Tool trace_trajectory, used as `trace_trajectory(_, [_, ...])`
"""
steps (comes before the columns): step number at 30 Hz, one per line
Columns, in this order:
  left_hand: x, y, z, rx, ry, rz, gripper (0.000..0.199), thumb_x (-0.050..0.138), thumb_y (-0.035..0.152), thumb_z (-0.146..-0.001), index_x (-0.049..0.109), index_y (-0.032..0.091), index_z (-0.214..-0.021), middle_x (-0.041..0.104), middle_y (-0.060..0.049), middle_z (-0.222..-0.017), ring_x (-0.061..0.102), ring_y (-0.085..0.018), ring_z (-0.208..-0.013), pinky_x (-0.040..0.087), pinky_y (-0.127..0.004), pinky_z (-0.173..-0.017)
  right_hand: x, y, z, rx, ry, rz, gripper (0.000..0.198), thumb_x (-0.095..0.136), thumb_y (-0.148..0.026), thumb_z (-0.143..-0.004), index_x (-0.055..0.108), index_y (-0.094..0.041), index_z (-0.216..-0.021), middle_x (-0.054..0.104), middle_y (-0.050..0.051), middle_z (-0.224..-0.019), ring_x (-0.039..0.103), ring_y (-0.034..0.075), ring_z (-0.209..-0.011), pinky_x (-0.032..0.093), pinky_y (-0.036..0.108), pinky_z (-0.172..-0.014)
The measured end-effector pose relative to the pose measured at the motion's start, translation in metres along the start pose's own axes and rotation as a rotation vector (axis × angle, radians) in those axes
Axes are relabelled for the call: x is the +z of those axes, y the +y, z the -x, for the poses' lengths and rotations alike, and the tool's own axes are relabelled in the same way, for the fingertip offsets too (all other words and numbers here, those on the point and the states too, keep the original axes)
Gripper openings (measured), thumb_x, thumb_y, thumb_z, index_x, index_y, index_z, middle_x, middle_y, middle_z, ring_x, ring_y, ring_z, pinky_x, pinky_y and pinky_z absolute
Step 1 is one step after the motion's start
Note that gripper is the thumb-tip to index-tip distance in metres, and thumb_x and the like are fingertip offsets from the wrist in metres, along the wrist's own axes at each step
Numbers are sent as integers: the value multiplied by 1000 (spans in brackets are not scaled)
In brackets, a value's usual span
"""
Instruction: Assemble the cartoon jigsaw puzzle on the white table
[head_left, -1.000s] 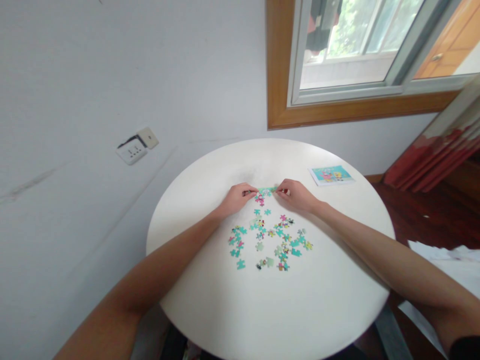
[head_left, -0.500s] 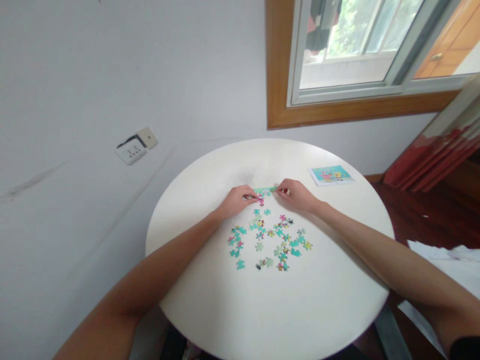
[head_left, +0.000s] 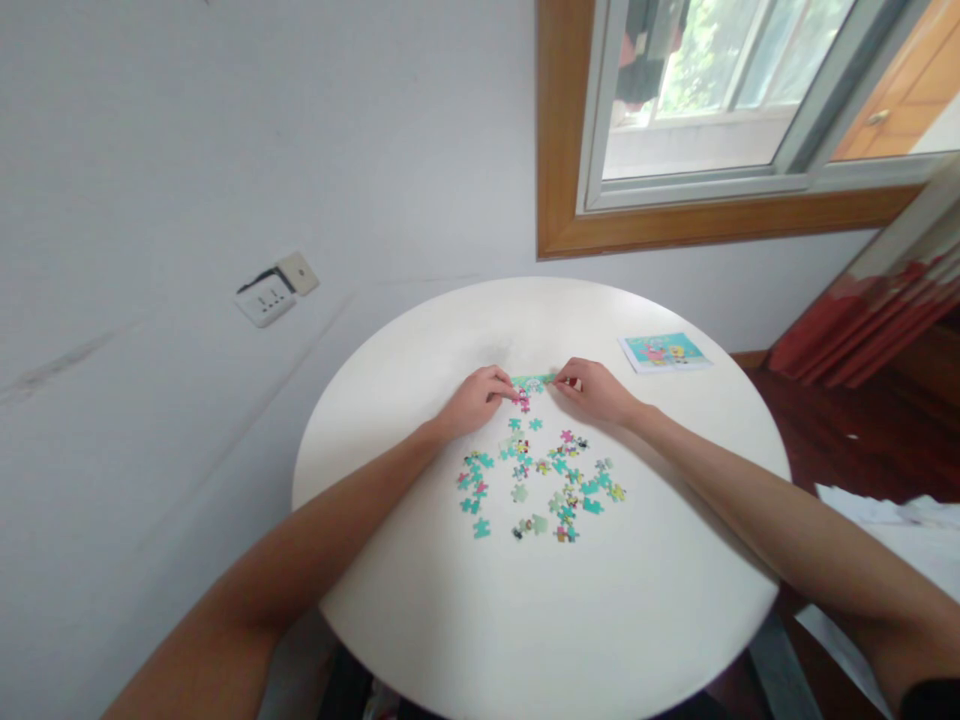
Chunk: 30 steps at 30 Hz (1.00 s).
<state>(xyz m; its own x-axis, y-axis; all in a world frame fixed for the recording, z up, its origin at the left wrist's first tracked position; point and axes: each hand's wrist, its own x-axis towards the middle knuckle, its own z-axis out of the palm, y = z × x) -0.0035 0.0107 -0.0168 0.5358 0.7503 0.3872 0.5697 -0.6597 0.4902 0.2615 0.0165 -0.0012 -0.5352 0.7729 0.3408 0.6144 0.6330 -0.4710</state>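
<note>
A joined strip of jigsaw puzzle [head_left: 533, 384], green along its far edge with pink pieces at its lower left, lies flat between my hands. At its left end, my left hand [head_left: 480, 398] has bent fingers closed at the edge of a pink puzzle piece [head_left: 523, 402]. My right hand [head_left: 591, 388] pinches the strip's right end, thumb and index finger together on a puzzle piece mostly hidden by them. Nearer to me, several loose puzzle pieces [head_left: 590, 483] in teal, yellow, pink and pale green are scattered in loose groups.
The round white table [head_left: 480, 620] stands against the wall. A picture card [head_left: 664, 352] with cartoon figures lies at its far right. Beyond are a wall socket [head_left: 265, 298], a wood-framed window [head_left: 559, 150] and a red curtain [head_left: 825, 330]. White paper [head_left: 892, 540] shows below the right edge.
My left hand has shifted very slightly, its fingers rising a little at the pink piece. My right hand stays at the strip's right end. The view has moved a touch.
</note>
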Motion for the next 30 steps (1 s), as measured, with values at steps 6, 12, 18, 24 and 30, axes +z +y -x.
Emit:
trace_trajectory(6, [0,1,-1,30,2,-26,47,48,-5,-79,78,26,-98,63,-3,-101,58,-15,-90,47,-33,-89,0,0,0,13,-7,3,20,55,-20,-88,74,-16,-90,69,9,-90,59,16,-75,43,28,-74])
trace_trajectory(12, [0,-3,-1,46,-20,-85,45,50,-2,-82,78,29,-98,64,-3,-102,57,-18,-96,45,-37,-94,3,3,0,8,-14,7,22,53,-22,-89,74,-17,-90,69,9,-89,59,17,-75,43,29,-74])
trace_trajectory(18, [0,-4,-2,47,-22,-65,44,50,-1,-83,77,30,-100,64,-3,-103,58,-18,-98,45,-38,-96,3,3,0,11,-15,4,22,53,-24,-89,74,-16,-92,69,9,-90,59,16,-74,43,28,-74])
trace_trajectory(24, [0,-4,-2,57,-18,-67,41,51,1,-84,77,28,-98,64,-3,-102,58,-18,-98,45,-38,-96,2,1,0,27,-18,3,24,53,-25,-90,75,-15,-93,69,9,-90,59,16,-74,42,28,-74])
trace_trajectory(30, [1,-4,-2,49,-20,-56,43,48,0,-82,77,27,-101,65,-3,-102,58,-17,-98,45,-37,-94,1,2,1,17,-27,13,24,53,-26,-90,74,-16,-93,70,9,-90,59,16,-74,43,28,-73])
